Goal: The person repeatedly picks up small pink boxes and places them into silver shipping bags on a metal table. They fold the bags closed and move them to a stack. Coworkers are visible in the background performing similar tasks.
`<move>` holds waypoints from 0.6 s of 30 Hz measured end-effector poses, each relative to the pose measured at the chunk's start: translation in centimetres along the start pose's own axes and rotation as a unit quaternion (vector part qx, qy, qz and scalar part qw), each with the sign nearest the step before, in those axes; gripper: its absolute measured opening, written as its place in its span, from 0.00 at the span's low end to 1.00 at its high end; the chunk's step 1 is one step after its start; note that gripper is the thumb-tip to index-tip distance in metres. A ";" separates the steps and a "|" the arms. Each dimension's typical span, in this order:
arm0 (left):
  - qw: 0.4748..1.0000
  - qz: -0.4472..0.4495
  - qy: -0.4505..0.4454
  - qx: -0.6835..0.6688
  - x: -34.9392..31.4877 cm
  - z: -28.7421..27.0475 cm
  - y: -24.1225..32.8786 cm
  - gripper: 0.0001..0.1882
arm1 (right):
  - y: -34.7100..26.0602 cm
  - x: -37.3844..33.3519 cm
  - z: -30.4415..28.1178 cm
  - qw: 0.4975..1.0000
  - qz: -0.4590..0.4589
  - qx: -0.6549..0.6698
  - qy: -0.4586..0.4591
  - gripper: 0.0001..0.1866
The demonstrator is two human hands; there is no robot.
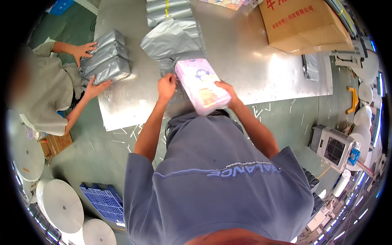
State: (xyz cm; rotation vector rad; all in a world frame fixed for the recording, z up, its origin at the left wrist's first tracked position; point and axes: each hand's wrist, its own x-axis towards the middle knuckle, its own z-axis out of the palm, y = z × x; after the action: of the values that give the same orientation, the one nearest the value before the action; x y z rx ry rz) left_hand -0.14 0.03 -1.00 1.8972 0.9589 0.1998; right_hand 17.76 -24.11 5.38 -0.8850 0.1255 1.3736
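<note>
A pink, brick-shaped pack [202, 83] with cartoon prints lies tilted in front of me, over the near edge of the metal table. My right hand [228, 93] is closed on its right side. To the left of the pack, my left hand [166, 86] is closed, its fingers pinching the edge of a grey plastic mailing bag [171, 43]. That bag lies crumpled on the table, and the pack's far end rests against its near part. More grey bags [157, 7], one with a yellow strip, lie behind it.
At the left, another person's hands [83, 51] hold several wrapped grey parcels [107, 57] on the metal table [241, 57]. A large cardboard box [302, 28] stands at the back right, near a clear plastic piece [311, 67]. Blue pallet [102, 202] and white rolls [63, 206] stand on the floor.
</note>
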 end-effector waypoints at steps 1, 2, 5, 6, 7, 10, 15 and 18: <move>0.990 0.072 0.022 0.116 -0.9 0.7 0.6 0.12 | 1.3 0.0 0.5 0.997 -0.071 -0.035 0.023 0.33; 0.971 0.108 -0.001 0.212 -2.1 1.2 1.9 0.12 | 3.3 0.6 0.2 0.982 -0.117 -0.104 0.110 0.31; 0.978 0.064 0.009 0.198 -2.6 0.6 -0.6 0.11 | 4.7 3.0 -3.2 0.821 -0.183 -0.507 0.188 0.27; 0.977 0.066 0.020 0.202 -1.9 0.2 -0.7 0.11 | 3.6 4.2 -2.4 0.777 -0.217 -0.552 0.211 0.24; 0.976 0.067 0.025 0.205 -1.5 0.0 -0.7 0.11 | 2.5 5.0 -1.0 0.731 -0.245 -0.592 0.235 0.21; 0.975 0.067 0.018 0.212 -0.3 -0.2 -0.4 0.10 | 0.6 8.6 -0.3 0.601 -0.225 -0.733 0.228 0.15; 0.970 0.133 -0.060 0.193 -5.4 -0.5 -5.8 0.12 | 3.4 5.2 -2.4 0.469 -0.112 -0.876 0.000 0.14; 0.861 0.251 -0.399 0.193 -7.1 0.7 -12.6 0.11 | 4.8 5.0 -8.7 0.556 -0.066 -0.801 -0.213 0.17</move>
State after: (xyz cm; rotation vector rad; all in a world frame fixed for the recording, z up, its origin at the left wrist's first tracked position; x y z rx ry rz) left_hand -11.35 -2.52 -9.83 2.2615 -0.0846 -0.4916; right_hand 18.27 -25.71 -5.61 -1.8728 -1.8485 1.2430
